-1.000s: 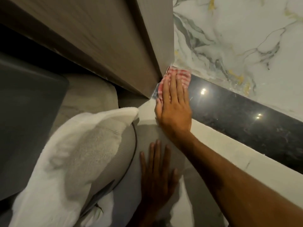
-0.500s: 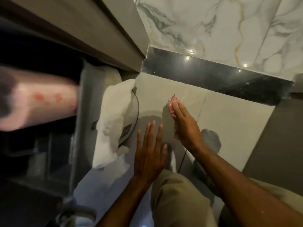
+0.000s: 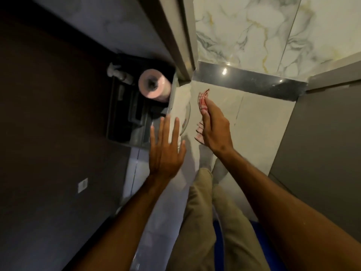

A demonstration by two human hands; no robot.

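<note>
My right hand (image 3: pixel 214 128) holds a red-and-white checked cloth (image 3: pixel 203 100) in the air above the pale tiled floor (image 3: pixel 259 122). The cloth's ends stick out past my fingertips and below my palm. My left hand (image 3: pixel 166 149) hangs lower and to the left, fingers spread and straight, holding nothing. It is in front of a white towel (image 3: pixel 180 106) that lies over a round object on the floor.
A black skirting strip (image 3: pixel 254 81) runs under the marbled wall (image 3: pixel 254 32). A pink paper roll (image 3: pixel 154 86) sits in a dark open compartment (image 3: pixel 127 118) at the left. A grey panel (image 3: pixel 316 133) stands on the right. My trouser legs (image 3: pixel 214 222) are below.
I have risen from the floor. My right hand lifted the cloth away from the corner at the skirting, and my left hand came off the tile. The view now looks down from higher up.
</note>
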